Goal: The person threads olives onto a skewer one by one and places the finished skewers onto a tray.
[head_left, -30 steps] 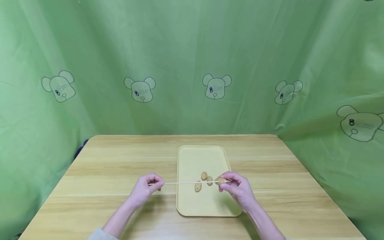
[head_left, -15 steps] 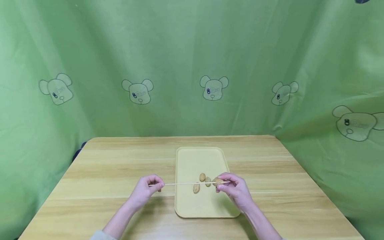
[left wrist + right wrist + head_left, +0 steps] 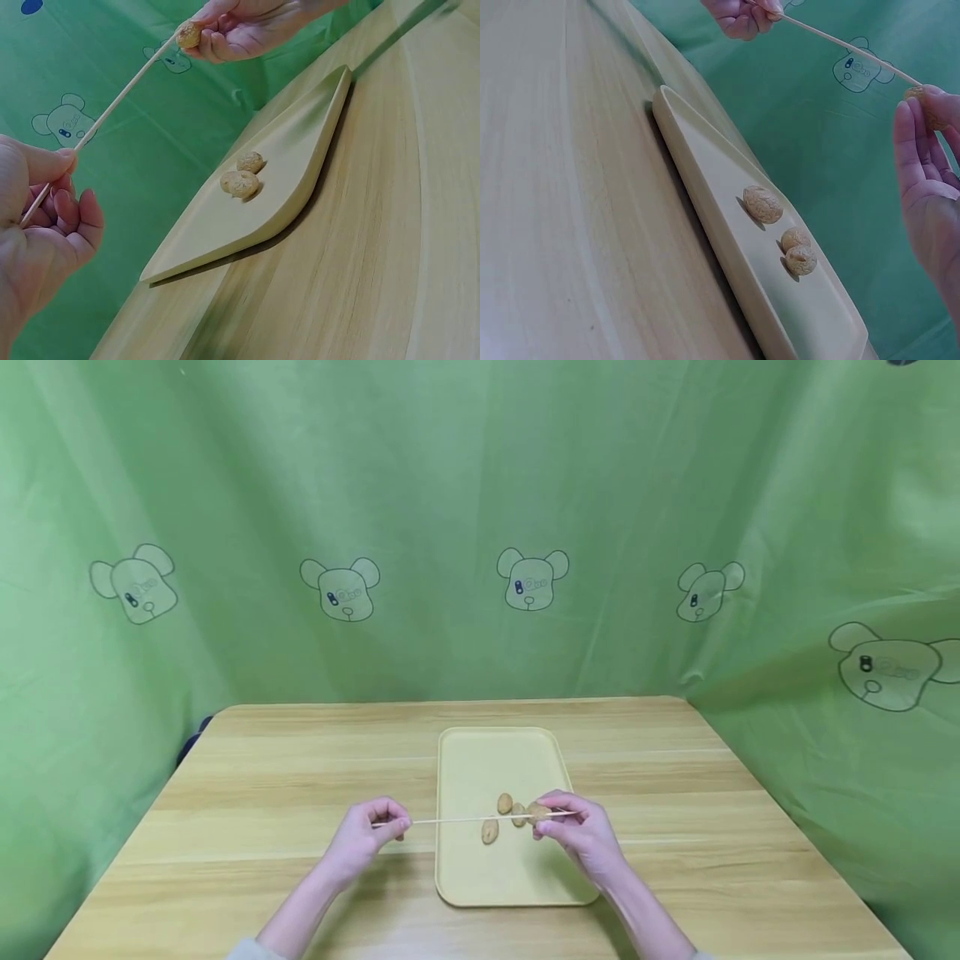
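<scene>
My left hand pinches a thin wooden skewer near one end; its fingers curl around it in the left wrist view. The skewer runs almost level over the tray to my right hand. There the thumb and fingers hold a brown, wrinkled, oval food piece, threaded on the skewer, with the far end of the stick showing beyond it. In the right wrist view, fingertips partly cover this piece. Below, similar brown pieces lie close together on the beige tray.
The rectangular tray rests on a wood-grain table, right of its middle. Green curtains printed with bear heads hang behind and along both sides of the table.
The threaded piece has shifted left along the skewer with my right hand, and more of the stick shows beyond it. My left hand stays nearly still. The whole view has shifted slightly.
</scene>
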